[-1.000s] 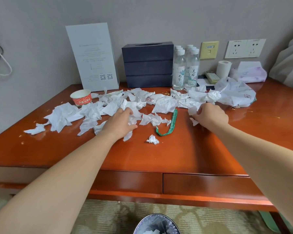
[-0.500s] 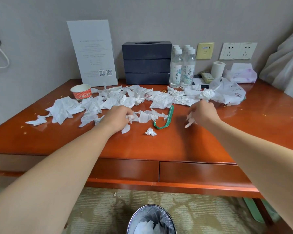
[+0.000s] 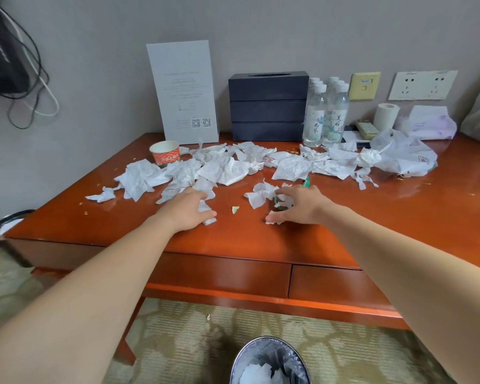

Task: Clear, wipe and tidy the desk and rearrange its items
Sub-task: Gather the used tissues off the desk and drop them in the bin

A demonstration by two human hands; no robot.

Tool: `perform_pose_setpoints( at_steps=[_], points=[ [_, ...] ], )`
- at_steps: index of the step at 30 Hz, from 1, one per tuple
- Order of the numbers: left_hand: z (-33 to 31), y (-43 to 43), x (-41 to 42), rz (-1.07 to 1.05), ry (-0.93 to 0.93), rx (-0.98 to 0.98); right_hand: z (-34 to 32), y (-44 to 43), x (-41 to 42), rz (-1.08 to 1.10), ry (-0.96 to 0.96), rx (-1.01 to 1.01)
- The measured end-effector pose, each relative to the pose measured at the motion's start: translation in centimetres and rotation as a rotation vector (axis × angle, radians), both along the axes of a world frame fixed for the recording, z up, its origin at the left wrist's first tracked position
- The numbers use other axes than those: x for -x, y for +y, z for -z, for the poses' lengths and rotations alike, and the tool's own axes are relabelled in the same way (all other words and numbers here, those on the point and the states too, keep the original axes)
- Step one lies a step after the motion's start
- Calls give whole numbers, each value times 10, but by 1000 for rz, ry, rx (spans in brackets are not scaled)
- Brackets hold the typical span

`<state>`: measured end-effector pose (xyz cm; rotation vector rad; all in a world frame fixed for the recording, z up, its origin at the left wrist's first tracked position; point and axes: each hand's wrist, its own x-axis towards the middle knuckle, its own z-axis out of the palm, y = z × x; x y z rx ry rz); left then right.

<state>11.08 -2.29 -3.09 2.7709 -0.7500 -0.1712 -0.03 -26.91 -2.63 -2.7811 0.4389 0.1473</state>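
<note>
Left grip (image 3: 186,210) pinches torn tissue (image 3: 205,207) | right grip (image 3: 302,206) curls round crumpled scraps (image 3: 284,202), green strap (image 3: 306,182) | both on desk (image 3: 261,239)

The reddish-brown wooden desk (image 3: 344,217) is lacquered to a smooth, mirror-like gloss. The crumpled white tissue-paper scraps (image 3: 225,170) on it are soft, matt and creased. The red-and-white paper cup (image 3: 165,153) has a faint sheen. The thin white plastic bag (image 3: 405,156) is crinkled and semi-glossy. The clear plastic water bottles (image 3: 315,115) shine, while the dark grey stacked box (image 3: 268,106) is matt. The round metal bin (image 3: 240,358) gleams and is lined with wrinkled plastic film. It stands on rough woven beige carpet (image 3: 178,342).
</note>
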Motion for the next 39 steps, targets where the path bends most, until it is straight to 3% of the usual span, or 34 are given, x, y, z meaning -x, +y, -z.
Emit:
perform_pose_setpoints(
  at_steps=[6,10,19,39],
  points=[
    [-4,9,-4,-53,-57,4,5,-3,-26,-85,-9,5],
    [-2,24,-6,-14,-90,4,5,5,-38,-135,47,117],
    [-1,32,5,3,-118,52,2,25,-28,1,-194,76],
    [-10,12,117,122,-155,201,-26,45,102,171,-296,-50]
  ],
)
